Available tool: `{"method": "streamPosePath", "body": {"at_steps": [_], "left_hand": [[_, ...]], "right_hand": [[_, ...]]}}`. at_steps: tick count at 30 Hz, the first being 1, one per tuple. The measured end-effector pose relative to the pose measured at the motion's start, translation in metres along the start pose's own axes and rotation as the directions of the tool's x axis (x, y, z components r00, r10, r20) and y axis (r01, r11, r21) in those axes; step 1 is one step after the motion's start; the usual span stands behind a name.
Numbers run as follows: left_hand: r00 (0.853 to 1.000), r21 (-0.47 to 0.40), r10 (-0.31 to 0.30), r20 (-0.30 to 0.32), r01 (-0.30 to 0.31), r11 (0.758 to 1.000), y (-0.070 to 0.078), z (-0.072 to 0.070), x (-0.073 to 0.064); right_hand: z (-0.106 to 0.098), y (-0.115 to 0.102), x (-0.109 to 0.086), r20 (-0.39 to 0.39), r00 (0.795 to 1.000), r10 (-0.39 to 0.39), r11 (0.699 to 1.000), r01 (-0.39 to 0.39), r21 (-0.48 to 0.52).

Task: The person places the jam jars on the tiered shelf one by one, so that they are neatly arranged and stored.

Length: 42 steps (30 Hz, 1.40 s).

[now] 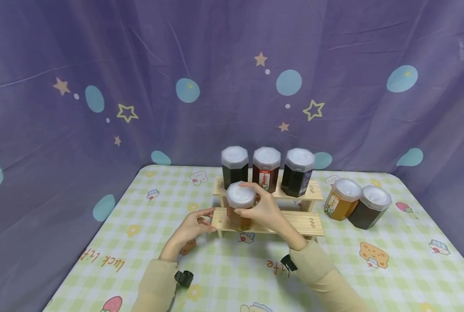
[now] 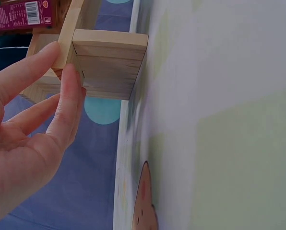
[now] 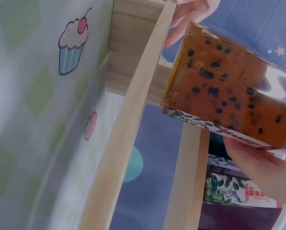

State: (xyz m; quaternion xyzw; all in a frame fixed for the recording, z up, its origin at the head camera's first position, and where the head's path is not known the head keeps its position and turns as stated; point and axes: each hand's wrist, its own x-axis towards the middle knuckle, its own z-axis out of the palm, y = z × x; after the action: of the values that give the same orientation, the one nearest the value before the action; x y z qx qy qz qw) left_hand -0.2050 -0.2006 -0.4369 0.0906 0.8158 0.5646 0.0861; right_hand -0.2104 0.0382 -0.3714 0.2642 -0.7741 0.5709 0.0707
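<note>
A two-step wooden rack (image 1: 300, 221) stands on the table. My left hand (image 1: 188, 226) pinches the left end of its lower step, thumb above and fingers against the underside and edge in the left wrist view. My right hand (image 1: 266, 213) grips a clear-lidded jar (image 1: 237, 220) at the left part of that step. Orange jelly with black seeds fills this jar, seen tilted in the right wrist view; whether its base fully rests on the wood I cannot tell. On the upper step stand a dark jar (image 1: 235, 174), a red-brown jar (image 1: 271, 175) and another dark jar (image 1: 294, 180).
Right of the rack, an amber jar (image 1: 339, 206) and a dark jar (image 1: 366, 213) stand side by side on the checked tablecloth (image 1: 333, 277). A purple curtain (image 1: 232, 117) hangs behind the table and along its left side.
</note>
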Motion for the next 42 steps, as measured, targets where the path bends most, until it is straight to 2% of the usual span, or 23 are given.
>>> {"method": "streamPosePath", "body": {"at_steps": [5,10,15,18,22,25,30,35,38,42], "left_hand": [[1.000,0.004,0.010,0.012,-0.010,1.000,-0.002,-0.001,0.000],[1.000,0.003,0.002,0.020,-0.002,1.000,0.001,-0.002,-0.001],[1.000,-0.008,-0.005,0.029,0.006,1.000,0.016,-0.001,-0.007],[1.000,0.007,-0.007,0.028,0.007,1.000,0.026,0.000,-0.011],[1.000,0.014,-0.012,0.025,0.012,1.000,0.033,0.001,-0.015],[1.000,0.010,-0.011,0.024,0.010,1.000,0.034,0.001,-0.016],[1.000,-0.001,0.001,0.028,-0.001,1.000,0.027,0.001,-0.012],[1.000,-0.014,0.004,0.027,-0.004,1.000,0.009,-0.001,-0.003],[1.000,-0.008,-0.003,0.015,0.003,1.000,0.001,-0.001,0.000],[1.000,-0.012,-0.004,0.016,0.004,1.000,0.001,-0.002,0.000]], "right_hand": [[0.006,0.009,0.003,-0.006,0.999,-0.038,0.999,0.038,0.005],[0.010,0.010,0.004,-0.006,1.000,-0.020,1.000,0.020,0.005],[0.013,0.013,0.005,-0.003,1.000,-0.004,1.000,0.004,-0.005],[0.015,0.015,0.006,0.006,1.000,-0.024,0.999,0.024,-0.023],[0.016,0.015,0.006,0.016,0.998,-0.053,0.998,0.053,-0.034],[0.016,0.014,0.007,0.034,0.999,-0.036,0.999,0.037,-0.032],[0.010,0.000,0.003,0.073,0.997,-0.002,0.999,0.005,-0.038],[-0.005,-0.020,-0.006,0.096,0.995,-0.016,1.000,0.014,0.025],[-0.014,-0.013,-0.008,0.103,0.994,-0.049,0.998,0.045,0.043],[-0.025,0.003,-0.008,0.115,0.991,-0.067,0.997,0.061,0.052]]}}
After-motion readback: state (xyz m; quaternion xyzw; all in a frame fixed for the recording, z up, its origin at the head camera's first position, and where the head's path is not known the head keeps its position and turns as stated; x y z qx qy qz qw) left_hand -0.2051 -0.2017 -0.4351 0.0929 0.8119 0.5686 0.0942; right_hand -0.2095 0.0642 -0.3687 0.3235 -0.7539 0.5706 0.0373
